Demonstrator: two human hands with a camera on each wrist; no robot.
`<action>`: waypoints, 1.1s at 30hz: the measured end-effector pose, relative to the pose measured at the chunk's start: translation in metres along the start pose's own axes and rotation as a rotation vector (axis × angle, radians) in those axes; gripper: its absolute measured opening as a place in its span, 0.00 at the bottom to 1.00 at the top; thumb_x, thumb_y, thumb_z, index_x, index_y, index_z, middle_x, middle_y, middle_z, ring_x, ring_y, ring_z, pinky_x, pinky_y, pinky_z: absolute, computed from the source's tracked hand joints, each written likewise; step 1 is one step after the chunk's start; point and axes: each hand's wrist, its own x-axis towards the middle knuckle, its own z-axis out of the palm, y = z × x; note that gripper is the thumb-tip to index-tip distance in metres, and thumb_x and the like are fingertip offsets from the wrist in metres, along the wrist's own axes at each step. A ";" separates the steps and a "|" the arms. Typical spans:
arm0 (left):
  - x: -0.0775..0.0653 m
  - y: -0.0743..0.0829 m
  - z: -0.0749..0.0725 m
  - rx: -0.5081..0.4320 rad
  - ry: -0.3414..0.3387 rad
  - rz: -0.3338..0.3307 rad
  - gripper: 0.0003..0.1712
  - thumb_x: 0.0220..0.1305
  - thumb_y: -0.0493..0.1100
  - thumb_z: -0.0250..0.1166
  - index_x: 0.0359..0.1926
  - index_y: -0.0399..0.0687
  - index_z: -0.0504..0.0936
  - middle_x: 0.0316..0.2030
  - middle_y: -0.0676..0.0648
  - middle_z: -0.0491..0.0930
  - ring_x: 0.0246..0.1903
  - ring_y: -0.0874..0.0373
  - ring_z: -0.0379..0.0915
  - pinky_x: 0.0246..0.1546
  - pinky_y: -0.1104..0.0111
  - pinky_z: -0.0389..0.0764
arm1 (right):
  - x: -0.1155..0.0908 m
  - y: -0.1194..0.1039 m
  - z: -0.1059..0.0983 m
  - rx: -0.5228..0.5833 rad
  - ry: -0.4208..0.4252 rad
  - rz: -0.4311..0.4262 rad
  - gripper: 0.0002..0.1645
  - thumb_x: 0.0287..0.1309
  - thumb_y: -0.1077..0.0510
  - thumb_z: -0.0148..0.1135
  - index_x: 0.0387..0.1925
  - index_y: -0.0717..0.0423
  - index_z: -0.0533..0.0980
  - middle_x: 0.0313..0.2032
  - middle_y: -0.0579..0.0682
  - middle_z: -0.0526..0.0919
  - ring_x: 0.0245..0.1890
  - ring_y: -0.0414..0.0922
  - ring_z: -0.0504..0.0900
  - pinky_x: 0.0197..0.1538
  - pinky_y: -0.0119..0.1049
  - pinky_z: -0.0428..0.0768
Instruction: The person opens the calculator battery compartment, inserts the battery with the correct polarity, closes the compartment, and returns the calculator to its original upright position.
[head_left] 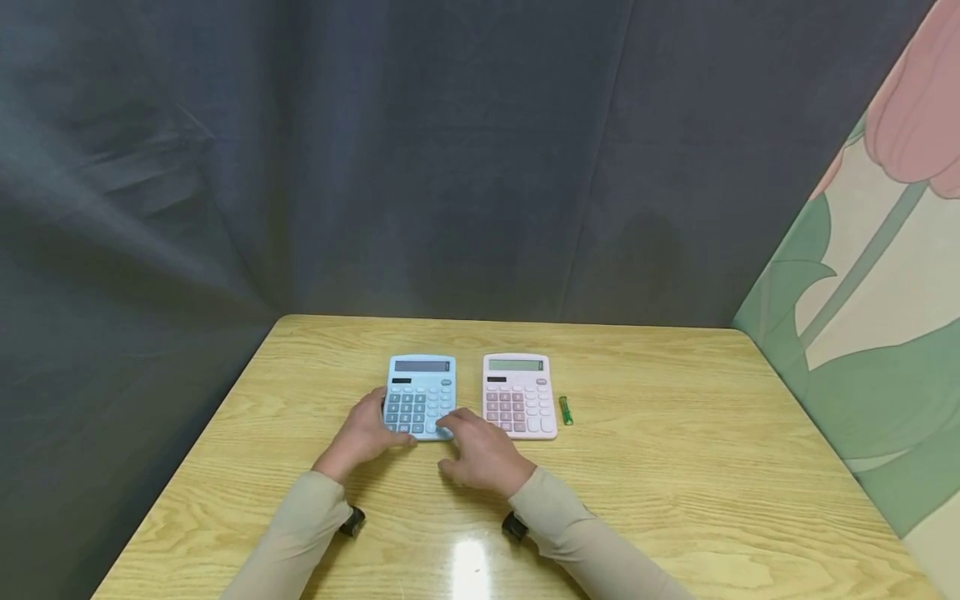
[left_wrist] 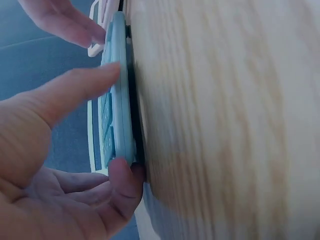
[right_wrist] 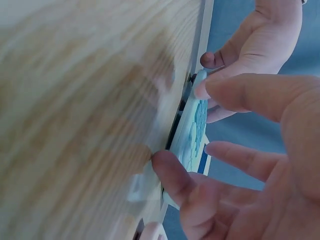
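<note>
A blue calculator (head_left: 422,396) lies on the wooden table, its display showing 0. My left hand (head_left: 367,433) holds it at the near left corner. In the left wrist view the thumb (left_wrist: 100,80) lies on the near edge, while curled fingers (left_wrist: 125,187) wrap the left side. My right hand (head_left: 483,454) is over the near right corner, fingers spread, with one fingertip over the keys. From the right wrist, another finger (right_wrist: 170,172) reaches down beside the calculator's side near the tabletop. To the right lies a pink calculator (head_left: 528,410), also showing 0.
A small green battery (head_left: 566,411) lies just right of the pink calculator. The wooden table (head_left: 675,467) extends to a dark curtain (head_left: 495,167) at the back, and a wall with a painted flower (head_left: 900,292) stands at the right.
</note>
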 end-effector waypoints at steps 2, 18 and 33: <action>0.001 0.000 0.000 0.024 0.009 0.002 0.58 0.42 0.41 0.84 0.71 0.31 0.62 0.61 0.34 0.73 0.59 0.40 0.70 0.64 0.46 0.70 | 0.000 0.001 0.000 -0.003 -0.013 0.003 0.33 0.52 0.51 0.71 0.61 0.54 0.76 0.61 0.54 0.77 0.58 0.52 0.79 0.53 0.46 0.83; 0.012 0.000 -0.002 0.103 -0.003 -0.027 0.58 0.46 0.41 0.82 0.72 0.27 0.59 0.63 0.27 0.68 0.62 0.35 0.66 0.67 0.45 0.65 | -0.001 0.012 -0.010 0.025 0.068 0.105 0.29 0.54 0.53 0.70 0.59 0.54 0.78 0.54 0.54 0.79 0.50 0.50 0.82 0.42 0.44 0.84; 0.026 -0.006 -0.007 0.100 0.013 -0.014 0.56 0.48 0.41 0.80 0.71 0.24 0.59 0.60 0.26 0.68 0.56 0.38 0.67 0.66 0.47 0.68 | -0.005 0.047 -0.035 -0.032 0.225 0.417 0.29 0.52 0.56 0.70 0.57 0.59 0.79 0.45 0.62 0.77 0.22 0.46 0.74 0.21 0.41 0.74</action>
